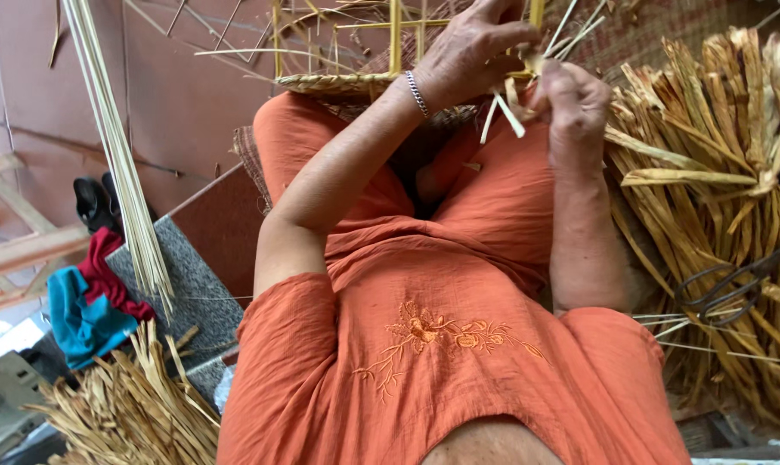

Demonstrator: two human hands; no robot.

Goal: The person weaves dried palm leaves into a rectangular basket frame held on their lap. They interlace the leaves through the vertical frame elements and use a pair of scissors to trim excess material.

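Here the left hand closes its fingers on the basket frame resting over the person's knees, while the right hand pinches pale straw strips just beside it, seemingly touching. Dried straw lies right, with scissors on top.

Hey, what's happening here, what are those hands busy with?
A person in orange clothes is seated, weaving dried straw strips into a part-made basket resting at the knees. The left hand grips the work by its upright stakes; the right hand pinches a strip beside it. A big pile of dried straw lies to the right with black scissors on top.
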